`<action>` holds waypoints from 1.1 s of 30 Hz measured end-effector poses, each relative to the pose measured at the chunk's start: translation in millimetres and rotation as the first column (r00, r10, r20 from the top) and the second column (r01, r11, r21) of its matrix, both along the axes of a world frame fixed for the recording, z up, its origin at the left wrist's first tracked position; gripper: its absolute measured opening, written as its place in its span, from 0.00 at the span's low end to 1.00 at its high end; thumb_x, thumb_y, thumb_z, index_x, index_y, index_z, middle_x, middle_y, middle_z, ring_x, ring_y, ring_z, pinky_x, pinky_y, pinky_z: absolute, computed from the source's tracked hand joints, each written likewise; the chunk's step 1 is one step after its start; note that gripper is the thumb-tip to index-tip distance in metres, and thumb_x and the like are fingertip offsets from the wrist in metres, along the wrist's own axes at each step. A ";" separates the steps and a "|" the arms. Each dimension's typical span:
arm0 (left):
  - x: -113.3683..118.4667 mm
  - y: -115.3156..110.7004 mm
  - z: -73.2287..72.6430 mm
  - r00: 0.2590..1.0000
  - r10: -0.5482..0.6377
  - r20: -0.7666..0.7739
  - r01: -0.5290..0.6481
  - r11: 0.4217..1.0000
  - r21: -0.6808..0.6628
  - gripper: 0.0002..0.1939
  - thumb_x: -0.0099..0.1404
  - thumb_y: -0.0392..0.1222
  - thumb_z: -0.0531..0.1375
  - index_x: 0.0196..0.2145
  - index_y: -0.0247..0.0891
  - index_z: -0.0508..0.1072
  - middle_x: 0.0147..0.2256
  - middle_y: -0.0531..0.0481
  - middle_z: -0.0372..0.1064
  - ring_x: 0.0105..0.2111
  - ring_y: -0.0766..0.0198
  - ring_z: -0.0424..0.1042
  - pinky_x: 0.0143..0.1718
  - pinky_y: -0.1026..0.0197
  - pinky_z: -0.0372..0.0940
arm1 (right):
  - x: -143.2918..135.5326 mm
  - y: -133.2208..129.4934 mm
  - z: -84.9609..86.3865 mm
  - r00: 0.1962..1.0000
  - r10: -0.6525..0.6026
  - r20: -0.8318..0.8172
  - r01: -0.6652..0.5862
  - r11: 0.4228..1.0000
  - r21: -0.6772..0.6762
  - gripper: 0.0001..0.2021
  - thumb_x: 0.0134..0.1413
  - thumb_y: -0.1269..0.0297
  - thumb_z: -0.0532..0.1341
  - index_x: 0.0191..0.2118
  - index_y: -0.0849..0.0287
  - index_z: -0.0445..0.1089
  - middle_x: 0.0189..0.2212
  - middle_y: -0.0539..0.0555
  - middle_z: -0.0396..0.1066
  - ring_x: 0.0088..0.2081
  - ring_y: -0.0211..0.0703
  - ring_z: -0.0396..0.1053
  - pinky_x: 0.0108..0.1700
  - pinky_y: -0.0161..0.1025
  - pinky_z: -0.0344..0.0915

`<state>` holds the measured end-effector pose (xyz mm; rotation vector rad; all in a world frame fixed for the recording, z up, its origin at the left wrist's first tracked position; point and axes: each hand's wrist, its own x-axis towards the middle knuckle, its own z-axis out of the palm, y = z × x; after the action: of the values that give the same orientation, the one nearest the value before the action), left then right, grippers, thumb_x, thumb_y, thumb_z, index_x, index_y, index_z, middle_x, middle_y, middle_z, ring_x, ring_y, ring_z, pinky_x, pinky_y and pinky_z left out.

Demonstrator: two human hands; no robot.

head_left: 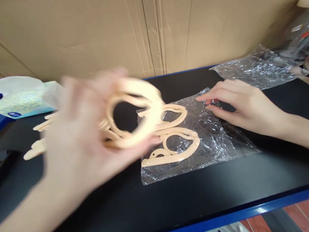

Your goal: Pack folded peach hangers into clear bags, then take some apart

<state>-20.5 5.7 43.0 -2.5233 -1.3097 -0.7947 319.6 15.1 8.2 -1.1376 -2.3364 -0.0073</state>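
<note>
From here I see the left hand [78, 131] raised over the desk [155, 201], its forearm coming up from the lower left corner. The fingers and thumb are bent round a curved beige piece [156, 102], gripping it with its round opening showing. Motion blurs both, so I can't tell whether it is one piece or several stacked together. The right hand [240, 105] reaches in from the right, palm down, empty and partly open, with a gap between the thumb and the loosely bent fingers; its fingertips are over the edge of a clear bag [218, 137].

Two beige pieces lie flat at that bag, one beyond the other: the far hanger piece [182, 117] and the near hanger piece [175, 158]. Each is smooth, looks like plastic, and has a curved arm round an open loop. Whether they are inside the film or on it, I can't make out. More slim beige ends [36, 149] with rounded tips poke out left of the left hand, too hidden to count.

The bag is thin, crinkled and shiny, and a second crinkled film [247, 73] lies at the back right. One soft tissue pack [24, 96] sits at the back left. The desk top is matt black with a glossy blue front edge, and brown cardboard [101, 34] stands behind it.
</note>
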 end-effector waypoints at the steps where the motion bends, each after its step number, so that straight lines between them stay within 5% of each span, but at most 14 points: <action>1: 15.3 -7.6 -9.0 0.995 -0.081 -0.066 0.087 0.991 0.102 0.43 0.65 0.70 0.61 0.68 0.46 0.56 0.52 0.43 0.68 0.50 0.46 0.70 0.49 0.49 0.66 | -3.8 -4.7 4.3 0.998 0.008 -0.067 -0.008 1.000 0.002 0.12 0.68 0.59 0.57 0.51 0.51 0.74 0.38 0.54 0.78 0.39 0.52 0.74 0.45 0.52 0.70; 5: 46.3 -18.0 -41.0 0.919 -0.326 -0.222 0.357 0.927 0.116 0.36 0.70 0.61 0.62 0.64 0.34 0.62 0.47 0.40 0.74 0.42 0.49 0.75 0.38 0.51 0.66 | -21.5 -25.4 16.6 0.940 0.184 -0.287 -0.259 0.933 -0.251 0.14 0.68 0.54 0.59 0.55 0.49 0.71 0.37 0.50 0.77 0.36 0.43 0.73 0.39 0.41 0.70; 9: 46.7 -10.9 -53.2 0.926 -0.352 -0.136 0.361 0.931 0.049 0.41 0.67 0.64 0.64 0.62 0.26 0.63 0.51 0.34 0.74 0.48 0.46 0.75 0.45 0.50 0.67 | -34.9 -34.3 10.3 0.937 0.213 -0.278 -0.315 0.860 -0.401 0.23 0.65 0.53 0.64 0.62 0.49 0.65 0.41 0.49 0.78 0.41 0.42 0.74 0.44 0.40 0.71; 14: 44.4 -9.0 -52.2 0.924 -0.356 -0.139 0.364 0.931 0.039 0.42 0.67 0.61 0.65 0.64 0.25 0.60 0.53 0.32 0.74 0.49 0.45 0.75 0.47 0.49 0.68 | -40.0 -27.5 -0.5 0.899 0.152 -0.410 -0.379 0.739 -0.557 0.18 0.67 0.57 0.61 0.60 0.52 0.66 0.38 0.49 0.78 0.39 0.42 0.75 0.40 0.40 0.70; 28: 29.3 4.6 -50.9 0.960 -0.280 0.006 0.280 0.957 -0.078 0.36 0.67 0.58 0.65 0.63 0.31 0.66 0.53 0.37 0.73 0.49 0.48 0.75 0.48 0.51 0.71 | -14.6 -11.0 3.5 0.798 -0.113 -0.592 -0.324 0.748 -0.579 0.15 0.61 0.58 0.66 0.52 0.50 0.72 0.32 0.49 0.76 0.33 0.43 0.75 0.36 0.41 0.71; 33: 26.7 9.7 -54.6 0.954 -0.270 0.132 0.292 0.938 -0.186 0.35 0.66 0.63 0.65 0.61 0.37 0.68 0.53 0.42 0.72 0.51 0.52 0.73 0.51 0.53 0.70 | -12.6 -10.3 1.6 0.802 -0.099 -0.590 -0.283 0.806 -0.519 0.15 0.62 0.58 0.64 0.54 0.50 0.70 0.33 0.49 0.77 0.32 0.44 0.75 0.36 0.43 0.72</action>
<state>6.3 15.4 -11.7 -2.9165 -1.1234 -0.8997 307.0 4.8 9.8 -1.0659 -1.8304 1.0419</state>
